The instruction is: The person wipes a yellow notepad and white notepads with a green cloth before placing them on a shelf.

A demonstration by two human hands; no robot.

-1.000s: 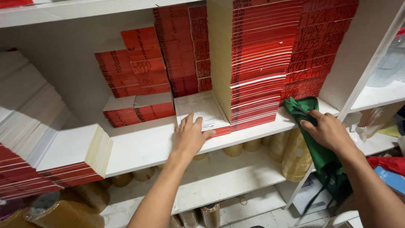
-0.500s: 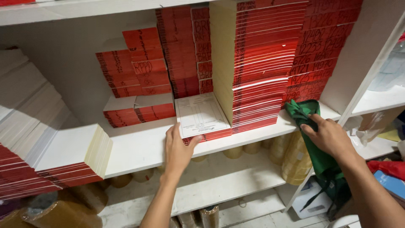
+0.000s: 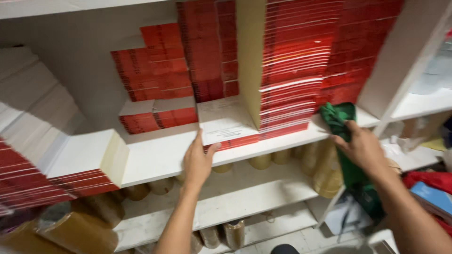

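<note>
My left hand (image 3: pixel 197 160) rests on the front edge of a white shelf (image 3: pixel 155 160), its fingers touching the near corner of a low stack of red-spined pads with a white printed sheet on top (image 3: pixel 225 123). My right hand (image 3: pixel 360 148) grips a green cloth (image 3: pixel 340 117) that lies on the shelf's right end and hangs down over its edge. Tall stacks of red-spined pads (image 3: pixel 292 66) stand between the two hands. The picture is blurred by motion.
More red pad stacks (image 3: pixel 155 70) fill the back of the shelf, and a white-topped stack (image 3: pixel 87 162) sits at the left. Rolls of brown tape (image 3: pixel 80 233) line the lower shelves. A white upright (image 3: pixel 400 66) bounds the shelf on the right.
My left hand slid off the top of the low stack to its near left corner at the shelf edge. My right hand stays on the green cloth. The camera has shifted slightly.
</note>
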